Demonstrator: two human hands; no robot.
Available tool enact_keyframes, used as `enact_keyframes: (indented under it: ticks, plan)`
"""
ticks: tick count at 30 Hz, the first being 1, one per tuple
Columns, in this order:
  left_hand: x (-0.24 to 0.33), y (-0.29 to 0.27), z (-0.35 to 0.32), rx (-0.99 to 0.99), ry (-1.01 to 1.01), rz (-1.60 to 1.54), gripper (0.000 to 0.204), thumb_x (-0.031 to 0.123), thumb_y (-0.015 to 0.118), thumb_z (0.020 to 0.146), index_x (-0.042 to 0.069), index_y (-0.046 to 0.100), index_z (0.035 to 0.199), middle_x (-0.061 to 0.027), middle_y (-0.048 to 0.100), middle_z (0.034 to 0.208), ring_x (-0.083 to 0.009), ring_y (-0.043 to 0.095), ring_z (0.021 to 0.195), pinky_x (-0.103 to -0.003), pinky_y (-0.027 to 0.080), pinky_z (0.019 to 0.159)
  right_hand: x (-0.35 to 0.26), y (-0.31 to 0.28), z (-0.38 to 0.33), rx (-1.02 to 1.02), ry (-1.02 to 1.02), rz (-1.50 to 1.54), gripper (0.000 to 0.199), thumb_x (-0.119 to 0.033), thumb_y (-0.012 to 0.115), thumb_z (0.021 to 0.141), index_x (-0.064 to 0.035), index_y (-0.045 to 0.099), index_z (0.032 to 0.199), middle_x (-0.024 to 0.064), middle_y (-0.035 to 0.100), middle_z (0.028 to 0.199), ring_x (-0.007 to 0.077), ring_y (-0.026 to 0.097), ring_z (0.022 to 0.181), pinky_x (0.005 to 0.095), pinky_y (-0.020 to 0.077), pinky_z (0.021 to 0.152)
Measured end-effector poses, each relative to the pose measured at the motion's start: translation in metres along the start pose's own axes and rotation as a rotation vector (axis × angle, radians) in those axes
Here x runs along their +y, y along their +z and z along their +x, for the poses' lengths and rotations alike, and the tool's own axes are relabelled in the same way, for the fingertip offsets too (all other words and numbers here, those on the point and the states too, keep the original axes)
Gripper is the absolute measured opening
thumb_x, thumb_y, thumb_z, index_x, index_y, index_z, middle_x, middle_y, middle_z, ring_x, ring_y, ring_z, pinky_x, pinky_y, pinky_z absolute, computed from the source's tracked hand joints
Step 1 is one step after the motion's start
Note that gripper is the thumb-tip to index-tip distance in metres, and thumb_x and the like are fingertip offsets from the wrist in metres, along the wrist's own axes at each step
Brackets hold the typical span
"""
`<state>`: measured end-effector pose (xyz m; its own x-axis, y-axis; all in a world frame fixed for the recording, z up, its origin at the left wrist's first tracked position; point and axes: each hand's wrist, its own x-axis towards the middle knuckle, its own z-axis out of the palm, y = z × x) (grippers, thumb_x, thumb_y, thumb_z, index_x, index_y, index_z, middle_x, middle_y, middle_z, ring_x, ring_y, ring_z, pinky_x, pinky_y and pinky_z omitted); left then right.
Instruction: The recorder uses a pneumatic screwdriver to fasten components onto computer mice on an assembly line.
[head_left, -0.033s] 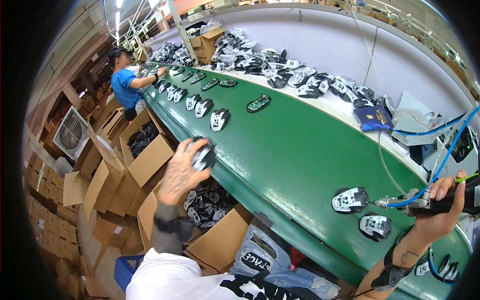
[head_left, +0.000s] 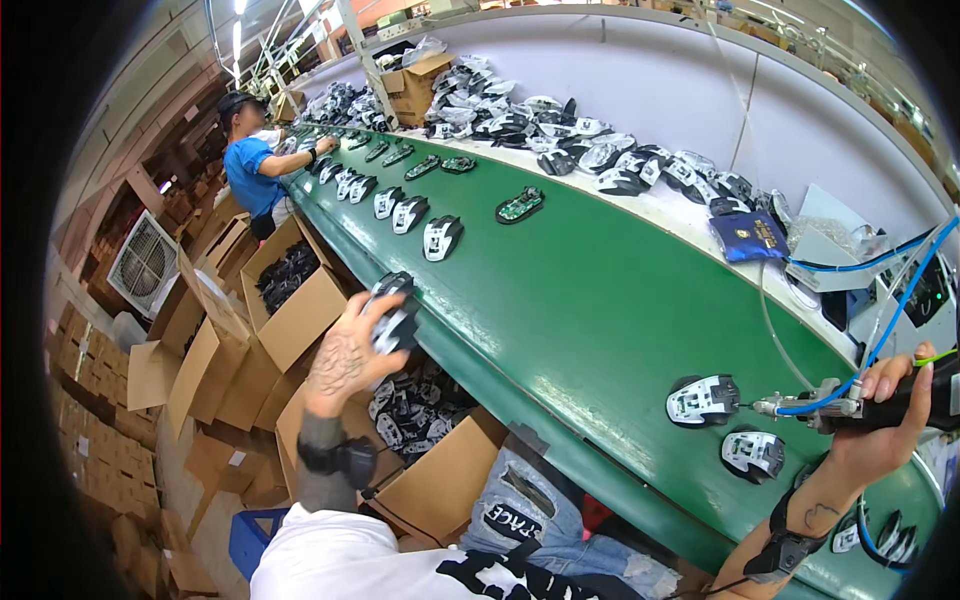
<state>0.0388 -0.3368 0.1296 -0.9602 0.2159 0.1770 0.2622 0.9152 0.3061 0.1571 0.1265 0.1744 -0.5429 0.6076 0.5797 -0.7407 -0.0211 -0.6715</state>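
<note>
At the near edge of the green belt (head_left: pixel 560 320), my left hand (head_left: pixel 345 350) is closed around a black and white computer mouse shell (head_left: pixel 393 305). The shell is slightly blurred, above an open cardboard box (head_left: pixel 440 480) with several similar parts inside. My right hand (head_left: pixel 885 415) grips a black powered screwdriver (head_left: pixel 910 397) with a metal front and a blue hose. Its tip points left at an open white mouse shell (head_left: pixel 703 400) on the belt; whether they touch, I cannot tell. A second mouse shell (head_left: pixel 752 455) lies just nearer to me.
Several mouse shells (head_left: pixel 442 238) and green circuit boards on bases (head_left: pixel 520 205) line the belt's far left. Piled shells (head_left: pixel 600 155) and a dark blue packet (head_left: pixel 750 236) lie along the back ledge. A co-worker in blue (head_left: pixel 255 165) reaches over the belt. Cardboard boxes (head_left: pixel 300 310) stand left.
My left hand has shifted slightly left, towards me, with the mouse shell in it. The right hand and screwdriver look nearly still.
</note>
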Motion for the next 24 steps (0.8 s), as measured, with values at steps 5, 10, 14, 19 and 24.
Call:
enact_keyframes:
  ticks: [5,10,14,19,24]
  plan:
    - [-0.071,0.010,-0.002,0.004,-0.234,0.326,0.084,0.044,0.076,0.061,0.011,0.044,0.131,-0.0244,0.037,0.134,-0.0413,0.041,0.120,-0.043,0.037,0.100,0.003,0.003,0.001,0.002,-0.020,0.006,0.026,-0.022,0.041,0.094,-0.0013,0.042,0.110,0.0035,0.041,0.064,0.0115,0.043,0.058,0.0224,0.0358,0.057]
    - [-0.120,0.073,0.063,0.149,-0.114,0.148,0.078,0.045,0.072,0.068,0.003,0.045,0.128,-0.0262,0.043,0.127,-0.0410,0.044,0.115,-0.044,0.038,0.098,0.005,0.005,-0.001,-0.011,-0.004,0.027,0.026,-0.023,0.042,0.094,-0.0016,0.042,0.109,0.0034,0.042,0.064,0.0120,0.044,0.057,0.0229,0.0358,0.057]
    - [-0.089,0.088,0.111,0.139,-0.124,0.223,0.065,0.037,0.074,0.067,0.005,0.052,0.119,-0.0197,0.053,0.104,-0.0373,0.052,0.100,-0.041,0.044,0.088,0.001,0.008,0.001,-0.029,-0.014,0.004,0.026,-0.023,0.042,0.094,-0.0021,0.040,0.108,0.0032,0.043,0.063,0.0123,0.045,0.055,0.0245,0.0374,0.057]
    - [-0.003,0.131,0.231,0.313,0.245,0.013,0.059,0.035,0.073,0.066,0.010,0.054,0.116,-0.0181,0.052,0.108,-0.0342,0.054,0.099,-0.039,0.046,0.086,-0.001,0.004,0.005,0.006,-0.039,-0.035,0.026,-0.023,0.041,0.094,-0.0015,0.040,0.107,0.0031,0.043,0.061,0.0128,0.046,0.054,0.0249,0.0384,0.056]
    - [0.004,0.183,0.325,0.084,0.176,-0.011,0.068,0.044,0.070,0.068,0.013,0.051,0.125,-0.0195,0.048,0.119,-0.0349,0.049,0.111,-0.039,0.042,0.094,0.002,0.003,0.004,0.063,-0.050,-0.004,0.025,-0.020,0.043,0.093,-0.0007,0.039,0.107,0.0041,0.043,0.059,0.0131,0.045,0.051,0.0250,0.0393,0.052]
